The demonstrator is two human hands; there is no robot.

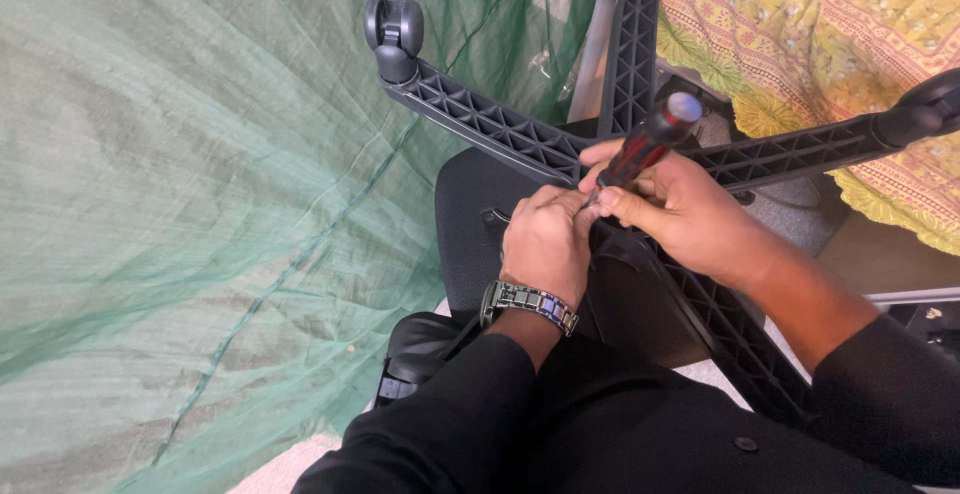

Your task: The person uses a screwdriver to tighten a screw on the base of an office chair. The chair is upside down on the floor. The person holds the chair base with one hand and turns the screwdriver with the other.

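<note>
Screwdriver [648, 144] with its red-and-black handle sits right in the right hand [690, 216], fingers clenched around the grip, the rounded butt of the handle pointing up and away toward the top of the view. Its tip angles down to the left and disappears between the two hands, so the exact spot it meets is hidden. The left hand [545, 244] is curled in tight just beside it, knuckles up, fingers closed on something at the hub that cannot be made out; a metal-link wristwatch [530, 302] rings that wrist, and black sleeves cover both forearms.

Under both hands lies the black star base [500, 122] of an upturned office chair, its ribbed plastic spokes fanning out from the hub. One spoke runs up and left to a twin-wheel caster [393, 29], another goes straight up, another reaches right to a caster at the frame's edge, and one comes down toward the person's lap. The black chair seat [465, 224] shows beneath the hub.

Further out, green mesh netting [180, 214] fills the whole left side. At the upper right, a yellow floral cloth [850, 34] is spread behind the spokes.
</note>
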